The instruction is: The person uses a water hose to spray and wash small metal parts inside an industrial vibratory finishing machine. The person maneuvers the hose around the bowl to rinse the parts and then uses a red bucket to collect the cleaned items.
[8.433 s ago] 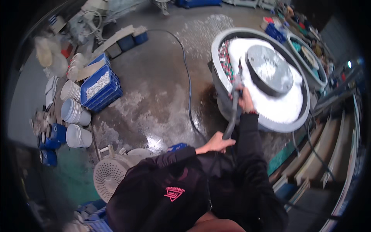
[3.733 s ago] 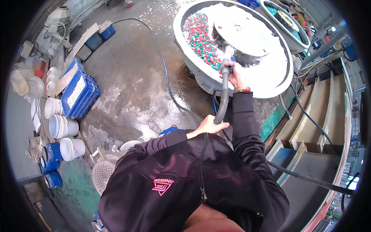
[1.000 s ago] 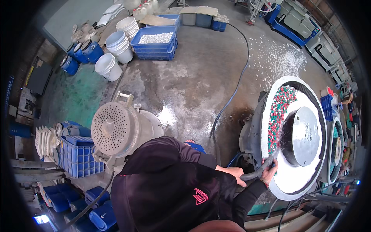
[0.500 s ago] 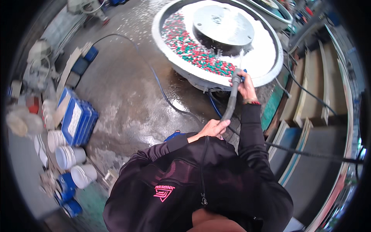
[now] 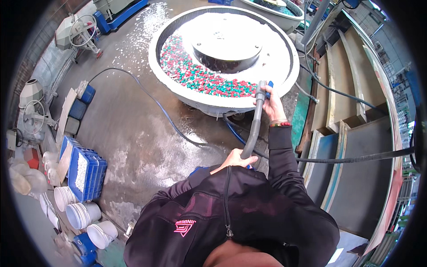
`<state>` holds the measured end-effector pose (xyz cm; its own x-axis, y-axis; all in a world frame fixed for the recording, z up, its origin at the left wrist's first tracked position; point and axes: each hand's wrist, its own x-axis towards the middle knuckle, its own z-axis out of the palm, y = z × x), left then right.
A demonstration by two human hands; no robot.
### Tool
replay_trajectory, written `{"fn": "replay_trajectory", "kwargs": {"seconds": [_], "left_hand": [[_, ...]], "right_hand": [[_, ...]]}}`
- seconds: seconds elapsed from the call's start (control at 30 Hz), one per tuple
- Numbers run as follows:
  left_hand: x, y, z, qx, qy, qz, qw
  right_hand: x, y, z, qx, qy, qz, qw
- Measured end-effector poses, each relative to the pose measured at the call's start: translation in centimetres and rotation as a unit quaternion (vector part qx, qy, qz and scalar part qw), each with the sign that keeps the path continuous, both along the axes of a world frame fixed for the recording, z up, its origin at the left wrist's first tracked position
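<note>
My right hand (image 5: 274, 107) is closed around the upper end of a grey hose (image 5: 254, 133), just at its elbow fitting with a blue valve lever (image 5: 269, 88). Lower down, near my waist, my left hand (image 5: 235, 159) grips the same hose. That fitting reaches the near right rim of a large round finishing bowl (image 5: 209, 104). Inside lie many small red, green and white pieces (image 5: 200, 80), heaped along the left and near side. White foam (image 5: 279, 58) covers the right side, around a flat-topped metal hub (image 5: 229, 42). Glare hides whether water leaves the fitting.
Wooden-edged troughs (image 5: 331, 89) run along the right, crossed by a black hose (image 5: 356, 158). A blue cable (image 5: 164, 113) trails over the wet floor. On the left stand a blue crate (image 5: 95, 178) with white contents, white buckets (image 5: 102, 234) and polyhedral barrel machines (image 5: 66, 33).
The view has shifted, so the bowl sits lower and further left in it. Both hands keep their hold on the hose, its fitting still at the near right rim.
</note>
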<state>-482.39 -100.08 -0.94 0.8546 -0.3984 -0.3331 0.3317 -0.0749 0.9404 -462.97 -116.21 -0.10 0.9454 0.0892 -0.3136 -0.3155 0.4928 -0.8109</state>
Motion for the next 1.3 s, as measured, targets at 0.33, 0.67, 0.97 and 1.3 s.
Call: {"fn": "replay_trajectory", "kwargs": {"seconds": [0.33, 0.67, 0.97, 1.3], "left_hand": [[1.1, -2.0, -1.4, 0.034, -0.025, 0.018, 0.999], [1.4, -1.3, -1.1, 0.063, 0.012, 0.030, 0.997], [0.5, -2.7, 0.2, 0.010, 0.022, 0.052, 0.998], [0.6, -3.7, 0.4, 0.056, -0.012, 0.013, 0.998]], "right_hand": [[0.1, -0.5, 0.0, -0.005, -0.005, -0.026, 1.000], [0.3, 1.0, 0.6, 0.021, -0.035, 0.035, 0.999], [0.3, -1.1, 1.7, -0.032, -0.042, 0.027, 0.998], [-0.4, -5.5, -2.9, 0.065, 0.026, 0.006, 0.998]]}}
